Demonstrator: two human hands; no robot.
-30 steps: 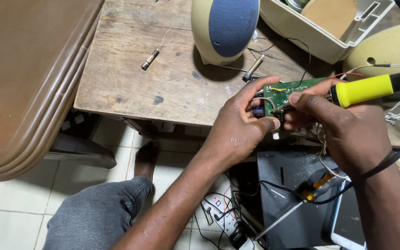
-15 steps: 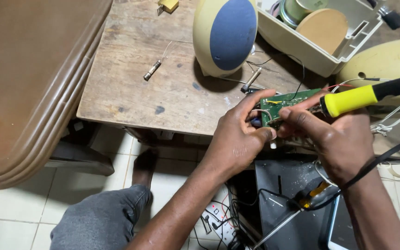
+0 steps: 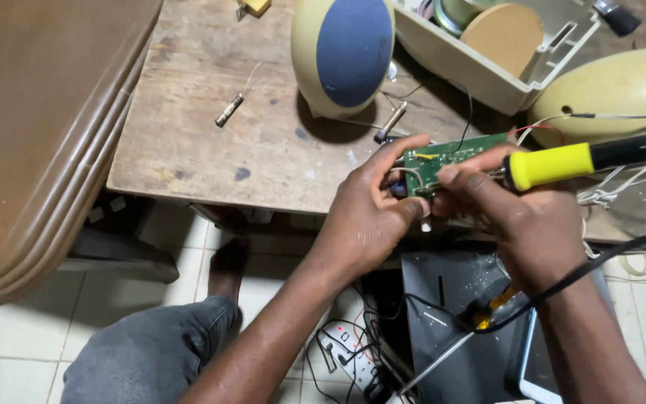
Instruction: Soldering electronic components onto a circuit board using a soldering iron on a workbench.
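Hands first: our left hand (image 3: 371, 217) pinches the left end of a small green circuit board (image 3: 450, 158), thumb and fingers closed on its edge, just over the near edge of the wooden bench (image 3: 211, 127). Our right hand (image 3: 514, 221) is wrapped shut around a soldering iron (image 3: 562, 163) with a yellow and black handle, fingertip touching the board. Behind them sits a cream speaker with a blue grille (image 3: 345, 52).

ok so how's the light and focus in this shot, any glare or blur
Head view: even, soft light; a dark shadow lies beside the blue-faced speaker on the wooden table. The circuit board, left hand and right hand look sharp. No strong glare. Under the table is dim.
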